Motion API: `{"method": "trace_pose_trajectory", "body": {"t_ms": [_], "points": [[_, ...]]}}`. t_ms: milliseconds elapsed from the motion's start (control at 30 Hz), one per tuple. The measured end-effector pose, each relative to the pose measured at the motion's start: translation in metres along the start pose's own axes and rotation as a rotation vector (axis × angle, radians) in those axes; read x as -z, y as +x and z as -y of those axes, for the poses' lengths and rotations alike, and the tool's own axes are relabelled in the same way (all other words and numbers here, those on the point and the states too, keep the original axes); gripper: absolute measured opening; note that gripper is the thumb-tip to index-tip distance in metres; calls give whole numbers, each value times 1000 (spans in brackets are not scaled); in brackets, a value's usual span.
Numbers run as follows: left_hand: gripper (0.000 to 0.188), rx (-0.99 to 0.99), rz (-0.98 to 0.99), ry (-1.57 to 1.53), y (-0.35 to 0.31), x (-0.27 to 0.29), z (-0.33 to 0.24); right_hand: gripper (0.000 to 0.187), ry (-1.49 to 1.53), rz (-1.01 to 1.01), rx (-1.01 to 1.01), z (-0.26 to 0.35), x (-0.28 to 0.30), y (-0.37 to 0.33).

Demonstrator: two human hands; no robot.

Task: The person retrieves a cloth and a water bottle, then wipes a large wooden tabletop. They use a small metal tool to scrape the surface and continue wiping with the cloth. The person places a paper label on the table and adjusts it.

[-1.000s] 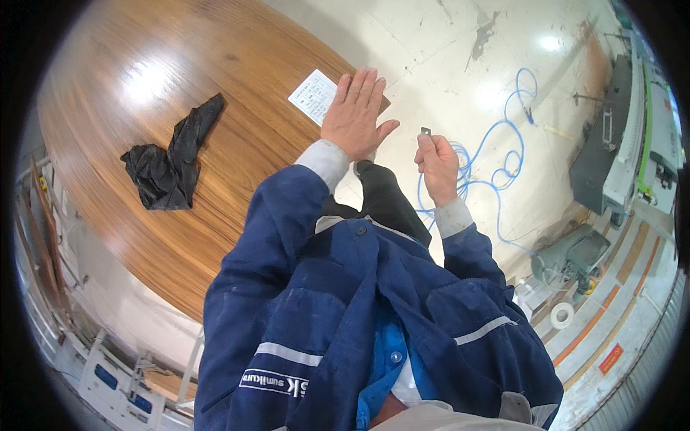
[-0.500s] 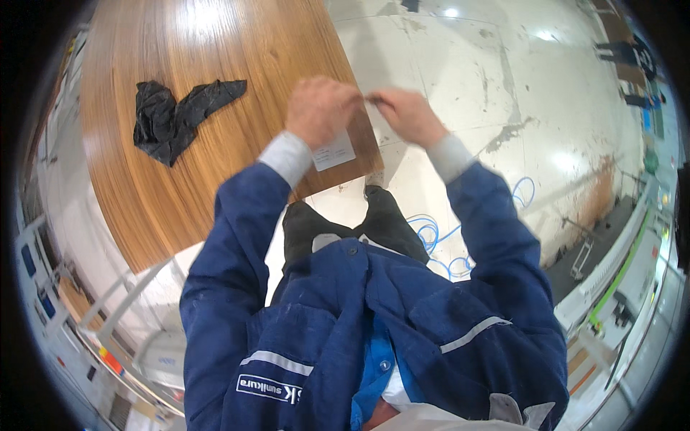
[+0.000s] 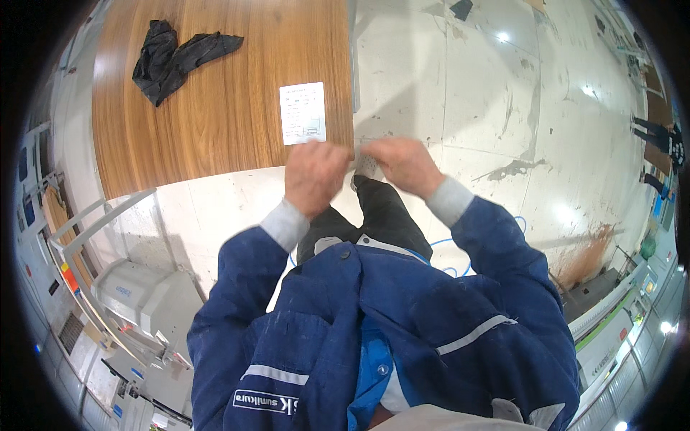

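Note:
In front of my body, my left hand [image 3: 316, 176] and my right hand [image 3: 404, 165] are close together, with closed fingertips facing each other across a narrow gap. Both are slightly blurred. Whatever they pinch is too small and smeared to name. My left hand is over the near right corner of the wooden table [image 3: 215, 129], just below a white printed sheet [image 3: 302, 113] lying flat. Past the table's right edge, my right hand hangs above the floor. A crumpled black cloth-like piece [image 3: 159, 68] lies at the table's far left, apart from both hands.
Pale, stained floor [image 3: 489, 122] stretches to the right, with a dark scrap [image 3: 461, 8] far off. Blue hose [image 3: 460, 267] lies beside my legs. Grey equipment [image 3: 136, 287] with rails stands at the left. Another person [image 3: 672, 144] is at the far right.
My view has shifted, so the table and black piece appear higher, and the printed sheet is uncovered. My hands are lower in view, nearer my body, still fingertip to fingertip.

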State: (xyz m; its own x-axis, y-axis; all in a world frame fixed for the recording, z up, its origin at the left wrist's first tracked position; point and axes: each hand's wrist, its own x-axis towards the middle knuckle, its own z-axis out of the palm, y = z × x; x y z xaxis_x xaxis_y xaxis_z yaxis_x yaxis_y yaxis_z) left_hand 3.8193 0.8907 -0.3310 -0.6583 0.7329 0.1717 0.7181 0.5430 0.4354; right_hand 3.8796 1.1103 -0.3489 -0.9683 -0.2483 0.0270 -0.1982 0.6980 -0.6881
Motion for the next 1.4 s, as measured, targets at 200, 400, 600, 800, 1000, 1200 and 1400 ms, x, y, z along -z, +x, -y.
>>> {"method": "trace_pose_trajectory", "body": {"t_ms": [200, 400, 600, 800, 1000, 1200, 1400], "points": [[7, 94, -84, 243, 73, -3, 30, 21, -270, 7, -1, -31, 35, 81], [8, 58, -78, 244, 72, -11, 46, 25, -244, -113, 159, -44, 14, 77], [12, 139, 52, -33, -45, 5, -49, 31, -74, 386, 92, 2, -8, -31], [45, 776, -540, -350, -26, 24, -24, 51, -323, -44, 144, -72, 57, 144], [41, 1100, -636, -426, -110, 39, -7, 45, 3, 163, 287, -25, 9, 61], [35, 1073, -732, -448, -127, 29, 7, 46, 13, 86, 148, -35, 7, 50], [26, 817, -652, -459, -64, 29, 8, 46, 138, -229, 392, -34, -21, 47]]}}
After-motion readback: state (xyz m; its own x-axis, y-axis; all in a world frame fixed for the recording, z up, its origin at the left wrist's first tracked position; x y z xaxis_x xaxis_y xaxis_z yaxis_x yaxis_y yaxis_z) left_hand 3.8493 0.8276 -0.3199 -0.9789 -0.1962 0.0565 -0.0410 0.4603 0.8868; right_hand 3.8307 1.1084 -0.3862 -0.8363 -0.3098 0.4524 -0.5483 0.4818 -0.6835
